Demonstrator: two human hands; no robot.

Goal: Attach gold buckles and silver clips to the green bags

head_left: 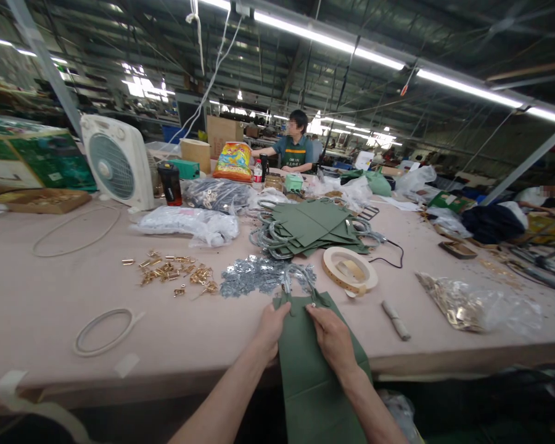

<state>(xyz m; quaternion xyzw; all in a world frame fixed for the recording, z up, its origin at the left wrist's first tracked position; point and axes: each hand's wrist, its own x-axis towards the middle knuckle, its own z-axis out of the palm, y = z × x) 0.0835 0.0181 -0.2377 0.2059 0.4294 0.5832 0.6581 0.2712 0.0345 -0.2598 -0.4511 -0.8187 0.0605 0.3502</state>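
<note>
A green paper bag [311, 376] hangs over the near edge of the table [50, 296], its top lying on the tabletop. My left hand [272, 325] pinches the bag's top left edge. My right hand [333, 336] pinches the top right, close to the grey cord handle [296, 275] that loops up from the bag. Just beyond the handle lies a heap of small silver metal pieces [254, 274]. To its left are scattered gold metal pieces [173, 271].
A stack of green bags with handles [312, 227] lies mid-table, a tape roll [349, 269] beside it. A white fan [118, 160], plastic bags of parts [189, 223], a shiny foil bag [462, 302] and a white ring [104, 330] sit around. A person in a green top [296, 150] sits at the far end.
</note>
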